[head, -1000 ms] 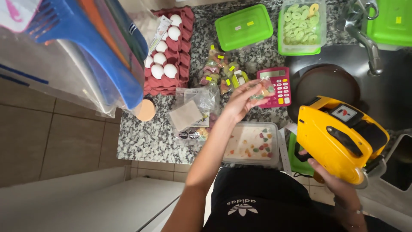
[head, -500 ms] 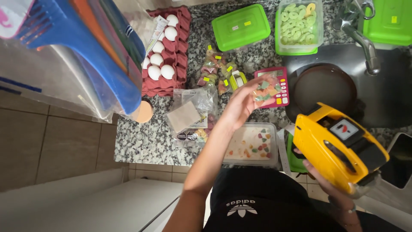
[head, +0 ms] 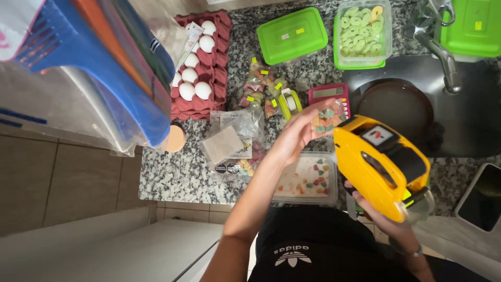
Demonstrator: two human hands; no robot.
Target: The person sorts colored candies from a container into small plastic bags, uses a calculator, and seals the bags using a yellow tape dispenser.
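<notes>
Head view, left hand (head: 297,137): fingers pinching a small clear bag of gummy candies (head: 326,119) over the bench (head: 172,172).
Right hand (head: 378,211): fingers clenching a yellow label gun (head: 381,162).

Speckled granite counter (head: 172,172) with a steel sink (head: 469,125) and tap (head: 443,52), brown tiled floor (head: 57,177) below.

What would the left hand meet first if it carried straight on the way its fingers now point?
Probably the pink pocket calculator: the left hand, holding a small clear bag of coloured gummy sweets, points up and rightward towards it. Depth is unclear, so the hand may pass above it.
</notes>
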